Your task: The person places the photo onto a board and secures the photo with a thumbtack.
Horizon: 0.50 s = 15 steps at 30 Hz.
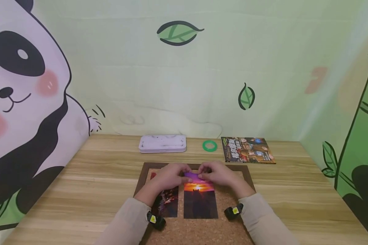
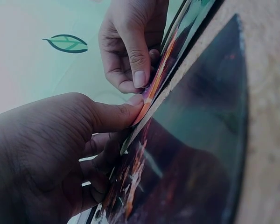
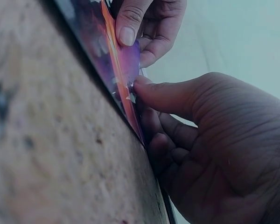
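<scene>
**Your left hand [image 1: 171, 175] and right hand [image 1: 219, 174] pinched the top of the sunset photo [image 1: 200, 204]**

To the left, a dark photo [image 1: 170, 207] sat on the cork board [image 1: 199, 234], its upper part covered by your left hand. Your left thumb and fingers nipped the sunset photo near its upper left corner; your right ones nipped it near the upper right. That photo was right of the dark one, a strip of cork between them. Beyond the board's brown frame [image 1: 141, 180], left to right, you had a white case [image 1: 162, 143], a green ring [image 1: 210, 150] and a book [image 1: 248, 150], all clear of your hands.

The board rested on a wood-grain table [image 1: 104, 177]. Around it hung a pale green backdrop [image 1: 125, 51], with a panda [image 1: 27, 92] at left, leaves in the middle and bamboo [image 1: 362, 136] at right.

The board's near edge was cut off. Your fingertips hid the sunset photo's top corners, and whether its top edge touched the cork you couldn't tell.
</scene>
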Tool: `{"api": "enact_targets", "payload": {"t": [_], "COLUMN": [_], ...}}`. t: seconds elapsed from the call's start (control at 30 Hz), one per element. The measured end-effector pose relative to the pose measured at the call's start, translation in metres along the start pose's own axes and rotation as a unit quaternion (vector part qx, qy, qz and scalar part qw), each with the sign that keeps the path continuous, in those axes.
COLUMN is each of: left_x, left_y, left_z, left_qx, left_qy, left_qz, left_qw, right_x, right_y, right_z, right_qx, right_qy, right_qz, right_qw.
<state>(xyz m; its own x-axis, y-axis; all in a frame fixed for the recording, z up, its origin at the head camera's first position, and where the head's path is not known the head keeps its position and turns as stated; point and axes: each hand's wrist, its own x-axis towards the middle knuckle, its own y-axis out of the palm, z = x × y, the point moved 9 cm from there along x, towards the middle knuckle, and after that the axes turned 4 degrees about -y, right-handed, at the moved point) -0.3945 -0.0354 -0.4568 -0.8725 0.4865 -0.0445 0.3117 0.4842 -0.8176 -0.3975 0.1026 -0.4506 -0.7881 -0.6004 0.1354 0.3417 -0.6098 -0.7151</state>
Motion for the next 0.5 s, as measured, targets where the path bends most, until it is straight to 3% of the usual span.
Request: {"api": "enact_targets", "payload": {"t": [0.5], "left_x": [0.0008], "left_y": [-0.0014], "left_z": [-0.0011], "left_qx": [0.003], "left_qy": [0.003], "left_qz": [-0.006], "left_qw": [1.0], "right_x": [-0.001], "right_y": [-0.0047], "right_z": [-0.0046], "right_qx": [-0.006], "right_qy": [0.034], "right_qz": [-0.034], "right_qw": [0.9988]}}
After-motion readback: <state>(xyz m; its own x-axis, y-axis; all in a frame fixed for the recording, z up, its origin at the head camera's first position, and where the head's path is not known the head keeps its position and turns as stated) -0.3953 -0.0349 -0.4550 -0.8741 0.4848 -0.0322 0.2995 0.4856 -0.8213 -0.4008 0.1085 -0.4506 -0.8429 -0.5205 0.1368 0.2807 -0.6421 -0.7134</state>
